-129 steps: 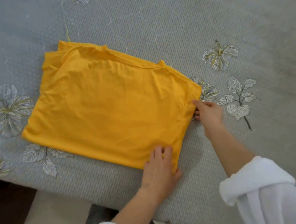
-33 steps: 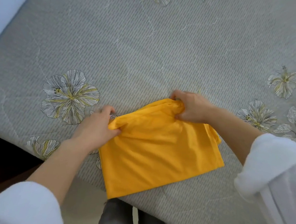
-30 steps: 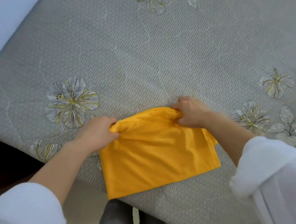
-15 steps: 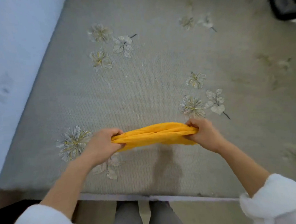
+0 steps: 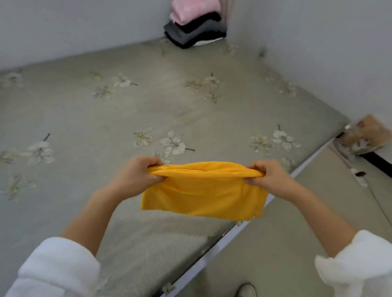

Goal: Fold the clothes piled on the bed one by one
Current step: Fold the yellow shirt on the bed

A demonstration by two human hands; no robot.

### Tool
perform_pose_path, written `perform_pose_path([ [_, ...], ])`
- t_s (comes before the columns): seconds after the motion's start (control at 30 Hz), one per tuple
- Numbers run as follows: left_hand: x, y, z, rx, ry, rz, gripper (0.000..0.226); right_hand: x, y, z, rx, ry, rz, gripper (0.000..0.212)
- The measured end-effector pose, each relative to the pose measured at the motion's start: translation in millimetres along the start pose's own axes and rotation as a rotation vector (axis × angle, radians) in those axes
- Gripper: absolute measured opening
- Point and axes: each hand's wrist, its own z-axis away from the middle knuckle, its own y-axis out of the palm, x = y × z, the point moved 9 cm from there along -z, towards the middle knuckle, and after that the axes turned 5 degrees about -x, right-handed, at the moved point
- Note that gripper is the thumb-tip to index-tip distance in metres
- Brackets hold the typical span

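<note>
A folded orange-yellow cloth garment [image 5: 205, 191] hangs in the air over the bed's near edge, its top fold stretched between both hands. The left hand [image 5: 136, 175] clenches the 9 o'clock end and the right hand [image 5: 269, 175] pinches the 3 o'clock end. The grey-green flower-printed bed cover [image 5: 95, 120] (pale blossoms scattered over it) runs to plain pale walls [image 5: 65, 23]. In the corner at 12 o'clock sits a stack of folded pink, black and grey clothes [image 5: 195, 23]. Beige floor [image 5: 289, 234] lies at 5 o'clock.
</note>
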Motion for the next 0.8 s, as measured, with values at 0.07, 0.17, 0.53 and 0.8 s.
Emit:
perform_pose_path([
  [0.07, -46.8, 27.5, -23.7, 0.045, 0.083, -0.028, 0.022, -27.5, -46.6, 17.2, -0.076, 0.019, -0.005, 0.022],
  [0.17, -118.6, 74.5, -53.3, 0.114, 0.192, -0.092, 0.02, -73.4, -116.6, 43.7, -0.183, 0.046, 0.013, 0.016],
  [0.53, -347.7, 237.2, -144.3, 0.184, 0.431, -0.13, 0.013, -211.2, -352.5, 115.7, -0.498, 0.123, 0.016, 0.012],
  [0.8, -463.6, 323.1, -219.4, 0.245, 0.533, -0.13, 0.011, -302.6, -461.5, 118.4, -0.631, 0.217, -0.052, 0.015],
])
